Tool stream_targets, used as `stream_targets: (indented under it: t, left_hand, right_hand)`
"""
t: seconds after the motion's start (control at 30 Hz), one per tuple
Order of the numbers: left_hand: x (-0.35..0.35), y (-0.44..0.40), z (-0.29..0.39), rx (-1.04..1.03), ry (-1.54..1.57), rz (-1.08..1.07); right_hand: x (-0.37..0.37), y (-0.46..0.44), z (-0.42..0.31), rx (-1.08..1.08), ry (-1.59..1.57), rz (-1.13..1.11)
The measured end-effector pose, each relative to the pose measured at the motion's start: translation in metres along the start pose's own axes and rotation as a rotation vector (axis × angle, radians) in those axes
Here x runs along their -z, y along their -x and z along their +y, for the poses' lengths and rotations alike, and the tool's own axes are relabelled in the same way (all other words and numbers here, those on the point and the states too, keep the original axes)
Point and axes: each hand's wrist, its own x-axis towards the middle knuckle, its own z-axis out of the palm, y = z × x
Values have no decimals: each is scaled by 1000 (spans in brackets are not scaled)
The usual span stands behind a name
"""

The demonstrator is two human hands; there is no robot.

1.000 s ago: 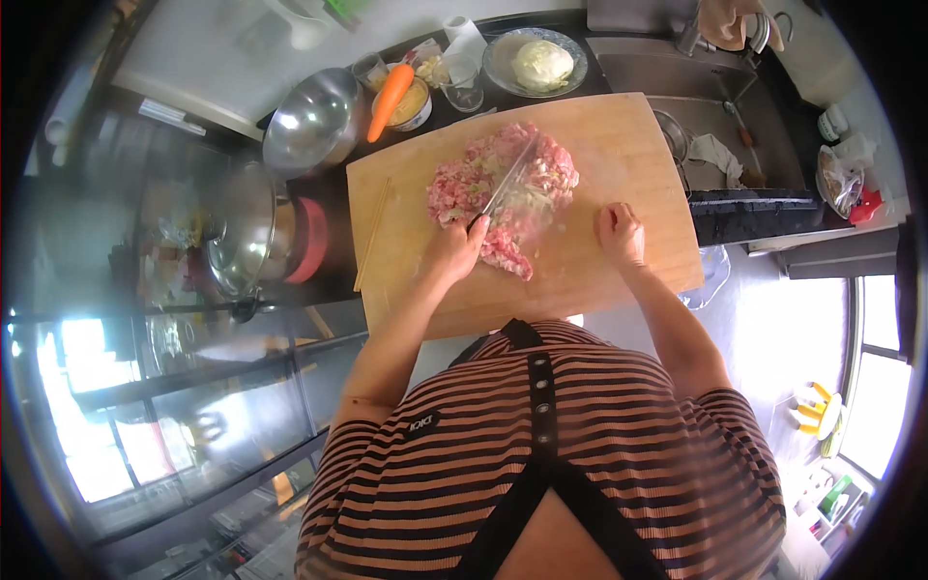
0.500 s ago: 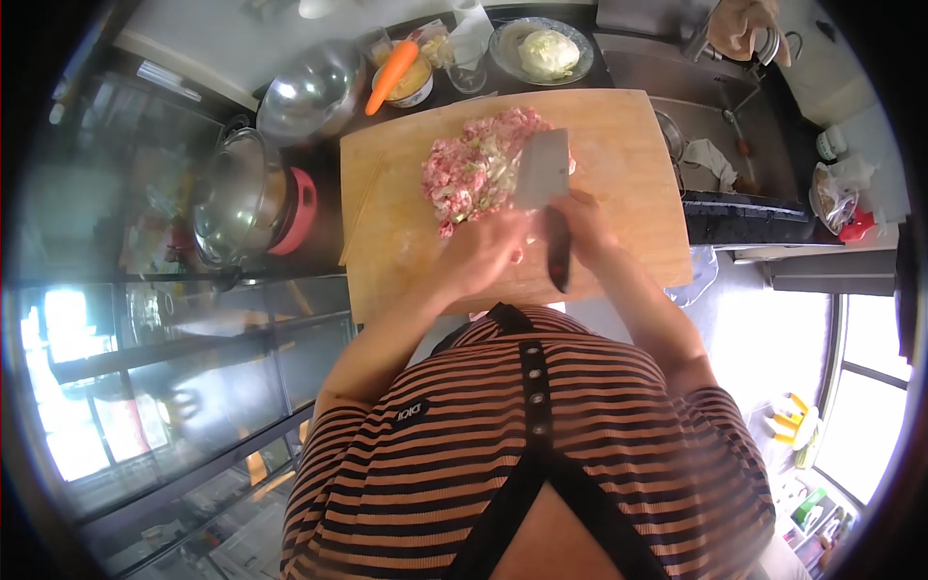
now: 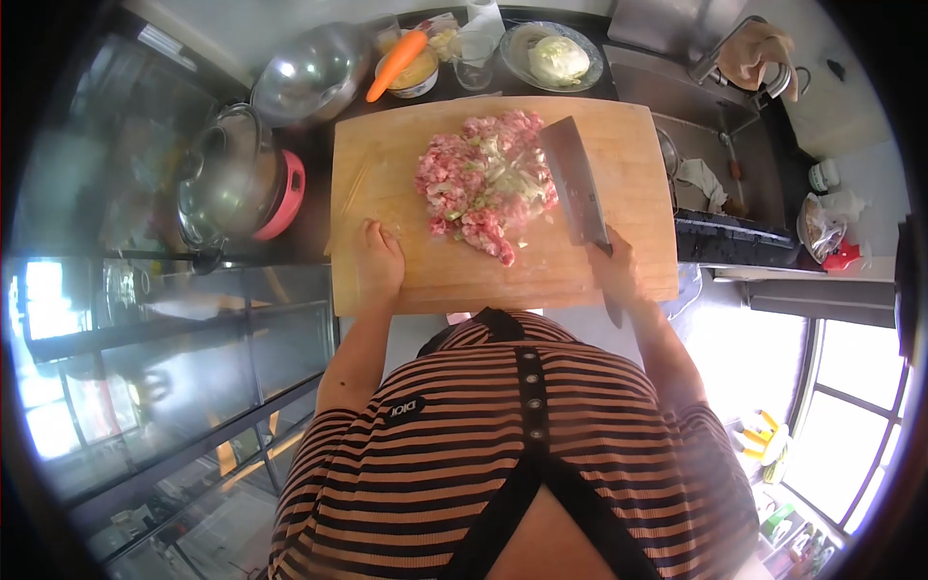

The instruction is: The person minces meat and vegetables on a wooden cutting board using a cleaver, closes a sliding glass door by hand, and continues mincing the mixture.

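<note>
My right hand (image 3: pixel 616 266) is closed round the dark handle of a cleaver (image 3: pixel 576 184). The blade points away from me, beside the right edge of a pile of chopped pink meat (image 3: pixel 454 179). Pale chopped vegetable (image 3: pixel 510 172) lies over the right part of that pile. On the left part of a wooden cutting board (image 3: pixel 411 285), my left hand (image 3: pixel 381 259) rests with loosely bent fingers and nothing visible in it. Thin chopsticks (image 3: pixel 357 184) lie on the board just beyond it.
Behind the board stand a steel bowl (image 3: pixel 311 77), a carrot (image 3: pixel 397 64) across a small bowl (image 3: pixel 420 81), a glass (image 3: pixel 474 70), and a plate (image 3: pixel 517 68) with cabbage (image 3: pixel 559 61). A lidded pot (image 3: pixel 227 184) is at left, a sink (image 3: pixel 667 87) at right.
My left hand has moved away from the cleaver to the board's left side. My right hand has carried the cleaver right and toward me, off the meat, its blade now tilted.
</note>
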Motion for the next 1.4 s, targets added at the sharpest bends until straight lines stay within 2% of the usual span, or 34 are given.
stream_targets:
  t: [0.03, 0.13, 0.33, 0.43, 0.63, 0.83, 1.13, 1.33, 1.4]
  left_hand:
    - [-1, -1, 0, 7, 5, 5]
    - [1, 0, -2, 32, 10, 17]
    - [-6, 1, -5, 33, 52, 62]
    - [-5, 0, -6, 37, 55, 66]
    - [-10, 1, -7, 76, 56, 62]
    - [-10, 3, -6, 42, 8, 99]
    - [-7, -2, -1, 29, -5, 95]
    - [-5, -3, 1, 14, -46, 102]
    - [-6, -4, -1, 16, -45, 99]
  right_hand:
    - [-1, 1, -4, -13, 48, 5]
    - [-3, -2, 3, 447, 211, 20]
    - [23, 8, 7, 449, 450, -248]
    - [38, 15, 11, 637, 624, -302]
    - [78, 8, 8, 610, 1143, -465]
    - [85, -36, 40, 926, 1304, -444]
    - [86, -98, 43, 1078, 1342, -459]
    - [77, -126, 30, 1179, 1347, -337]
    - [77, -129, 21, 1170, 1335, -361]
